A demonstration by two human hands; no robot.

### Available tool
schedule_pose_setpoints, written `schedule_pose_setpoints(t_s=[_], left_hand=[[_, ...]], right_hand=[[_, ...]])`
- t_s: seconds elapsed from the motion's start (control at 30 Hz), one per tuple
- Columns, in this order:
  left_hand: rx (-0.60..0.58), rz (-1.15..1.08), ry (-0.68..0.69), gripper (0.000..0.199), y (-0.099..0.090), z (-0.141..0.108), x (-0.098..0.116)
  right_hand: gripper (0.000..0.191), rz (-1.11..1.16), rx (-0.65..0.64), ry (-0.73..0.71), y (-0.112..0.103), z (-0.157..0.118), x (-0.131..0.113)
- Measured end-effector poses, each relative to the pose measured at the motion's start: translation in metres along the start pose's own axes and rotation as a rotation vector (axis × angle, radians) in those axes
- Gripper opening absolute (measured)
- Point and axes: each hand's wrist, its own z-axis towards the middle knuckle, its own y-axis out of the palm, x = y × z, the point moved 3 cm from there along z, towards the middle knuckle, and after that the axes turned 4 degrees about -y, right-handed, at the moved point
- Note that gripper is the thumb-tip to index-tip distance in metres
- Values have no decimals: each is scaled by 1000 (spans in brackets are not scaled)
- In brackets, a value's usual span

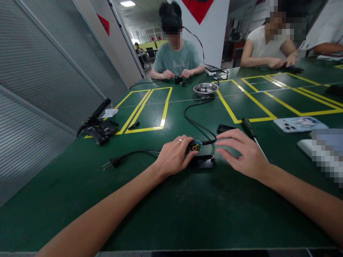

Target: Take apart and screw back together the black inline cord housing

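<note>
Left hand [174, 154] grips small green circuit board with orange ring [198, 145] over green surface [171, 210], just far of hollow black plastic case half [203, 162], long axis left–right; right hand [242, 153] empty, fingers parted, just right of board

Office workshop: taped green table [166, 217], screwdriver [248, 127]
</note>
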Motion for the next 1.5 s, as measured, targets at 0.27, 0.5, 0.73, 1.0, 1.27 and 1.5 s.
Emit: schedule_pose_setpoints(t_s=[0.27,0.5,0.73,1.0,1.27,1.5], left_hand=[[-201,-88,148,44,7,-2,17],[-221,-145,242,56,11,0,9],[-217,-136,251,47,14,0,4],[-202,-140,261,41,17,0,1],[-213,-147,271,41,15,1,1],[-219,-145,266,44,14,1,2]], right_hand=[[26,4,-361,67,26,-10,11],[27,1,-415,111,19,-7,11],[28,-13,-440,149,22,-8,13],[29,12,-485,188,23,-10,13],[20,34,-474,269,20,-8,12],[19,49,-460,233,19,-9,12]])
